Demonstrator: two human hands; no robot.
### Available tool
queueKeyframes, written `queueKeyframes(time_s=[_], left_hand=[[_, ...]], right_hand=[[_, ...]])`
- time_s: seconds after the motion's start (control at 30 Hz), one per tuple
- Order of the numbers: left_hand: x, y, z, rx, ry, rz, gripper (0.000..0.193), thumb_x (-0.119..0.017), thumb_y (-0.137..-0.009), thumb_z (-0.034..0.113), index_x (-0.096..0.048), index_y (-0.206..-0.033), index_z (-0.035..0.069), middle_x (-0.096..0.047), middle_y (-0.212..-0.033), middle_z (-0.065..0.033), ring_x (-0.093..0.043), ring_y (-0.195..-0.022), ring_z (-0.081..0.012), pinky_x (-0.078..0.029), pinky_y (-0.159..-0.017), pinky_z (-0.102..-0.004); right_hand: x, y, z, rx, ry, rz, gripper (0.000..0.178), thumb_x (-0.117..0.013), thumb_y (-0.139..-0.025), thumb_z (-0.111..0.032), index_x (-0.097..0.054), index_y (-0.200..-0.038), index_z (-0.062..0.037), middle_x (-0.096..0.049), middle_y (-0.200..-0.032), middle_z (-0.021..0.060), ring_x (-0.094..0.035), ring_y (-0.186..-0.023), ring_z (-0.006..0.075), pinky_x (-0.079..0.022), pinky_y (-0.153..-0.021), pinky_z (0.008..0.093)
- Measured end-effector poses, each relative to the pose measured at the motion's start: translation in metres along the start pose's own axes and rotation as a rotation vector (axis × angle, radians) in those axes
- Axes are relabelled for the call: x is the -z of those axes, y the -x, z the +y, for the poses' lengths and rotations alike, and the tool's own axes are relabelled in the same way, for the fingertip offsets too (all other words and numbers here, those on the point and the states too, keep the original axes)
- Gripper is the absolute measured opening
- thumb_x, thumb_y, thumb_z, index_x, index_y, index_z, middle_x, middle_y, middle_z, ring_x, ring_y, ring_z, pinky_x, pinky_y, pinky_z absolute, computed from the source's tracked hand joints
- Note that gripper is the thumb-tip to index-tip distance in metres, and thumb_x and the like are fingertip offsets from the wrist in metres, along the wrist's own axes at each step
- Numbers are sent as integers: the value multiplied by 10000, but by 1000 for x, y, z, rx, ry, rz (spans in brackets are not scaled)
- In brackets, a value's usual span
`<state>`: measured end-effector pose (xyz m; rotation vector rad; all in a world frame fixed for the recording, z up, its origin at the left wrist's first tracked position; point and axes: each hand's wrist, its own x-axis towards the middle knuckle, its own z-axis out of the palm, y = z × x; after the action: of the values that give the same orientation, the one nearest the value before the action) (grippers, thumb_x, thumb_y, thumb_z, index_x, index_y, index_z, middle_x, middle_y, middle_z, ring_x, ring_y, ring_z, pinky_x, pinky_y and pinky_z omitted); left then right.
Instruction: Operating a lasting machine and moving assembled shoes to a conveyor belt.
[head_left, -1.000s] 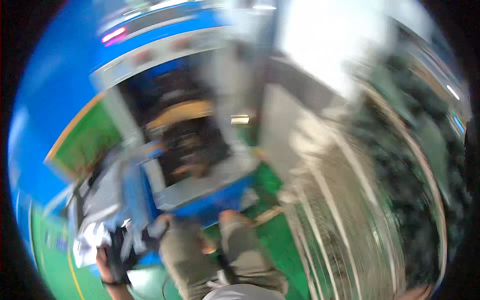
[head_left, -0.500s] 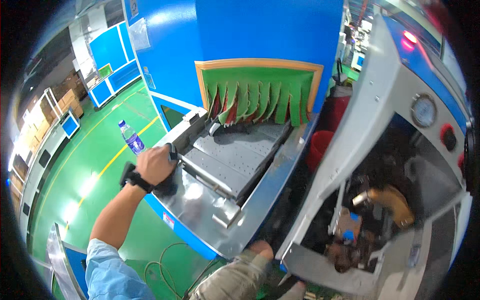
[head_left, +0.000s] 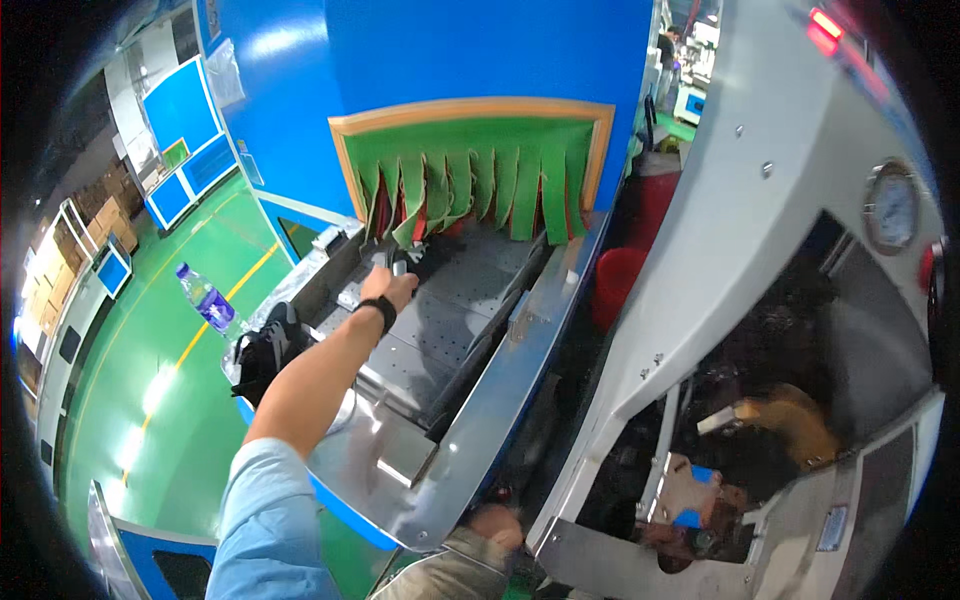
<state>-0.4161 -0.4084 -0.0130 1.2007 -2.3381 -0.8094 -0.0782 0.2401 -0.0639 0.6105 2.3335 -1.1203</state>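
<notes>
My left hand [head_left: 393, 287], with a black band on its wrist, reaches over the grey perforated conveyor bed [head_left: 455, 280]. Its fingers are closed around a dark shoe with a pale edge [head_left: 401, 267], just in front of the green strip curtain [head_left: 475, 190]. Most of that shoe is hidden by the hand. A black shoe with white parts [head_left: 268, 350] rests on the machine's near left corner, beside my left forearm. No right hand can be made out.
A clear bottle with a purple label [head_left: 208, 302] stands left of the black shoe. The blue machine housing [head_left: 480, 50] rises behind the curtain. A grey machine with a round gauge [head_left: 892, 206] stands close on the right, and a red bin [head_left: 615, 285] lies between them.
My left hand has moved from the near left corner to the conveyor bed by the curtain and closed on the shoe there. The black shoe now sits released at the corner.
</notes>
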Motion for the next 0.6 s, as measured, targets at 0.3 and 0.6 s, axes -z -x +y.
queueKeyframes(time_s=[0.3, 0.6], left_hand=[[161, 300, -88, 545, 1556, -1240, 388, -592, -912, 271, -589, -1232, 53, -684, -1042, -113, -671, -896, -252, -542, -683, -354], [139, 502, -76, -154, 1097, -1381, 617, -754, -874, 253, -460, -1381, 60, -603, -1199, -69, -573, -1068, -174, -480, -893, -327]], right_hand=[[-56, 57, -130, 1046, -648, -334, 597, -603, -989, -117, -349, -1529, -86, -606, -1301, 143, -634, -1088, 242, -531, -882, 349], [-33, 73, -82, 437, -1166, -504, 234, -640, -865, -121, -642, -1037, 36, -692, -913, 124, -682, -923, 250, -553, -792, 342]])
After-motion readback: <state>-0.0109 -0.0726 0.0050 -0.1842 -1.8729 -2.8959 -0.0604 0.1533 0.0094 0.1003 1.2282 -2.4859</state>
